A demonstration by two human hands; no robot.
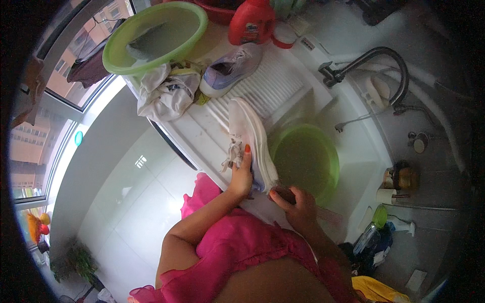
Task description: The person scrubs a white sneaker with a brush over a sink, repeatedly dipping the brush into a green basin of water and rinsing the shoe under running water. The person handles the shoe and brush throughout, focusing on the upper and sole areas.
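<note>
A light-coloured lace-up sneaker (253, 132) lies tilted over the sink's edge, its white sole turned to the right. My left hand (242, 178) grips it near the laces, with the thumb along its side. In my right hand (299, 206) is a brown scrubbing brush (284, 194), its bristles against the sole at the shoe's near end. Beside them, a green basin (305, 163) of dark water stands in the sink. A second sneaker (231, 70), pale purple and white, rests on the ribbed washboard (278, 81) behind.
Wet white cloth (166, 94) lies at the counter's left, below a green basin (155, 38) holding water and a grey item. A red detergent bottle (252, 22) stands at the back. The dark faucet (398, 72) arches at the right, and bottles (369, 238) stand nearer.
</note>
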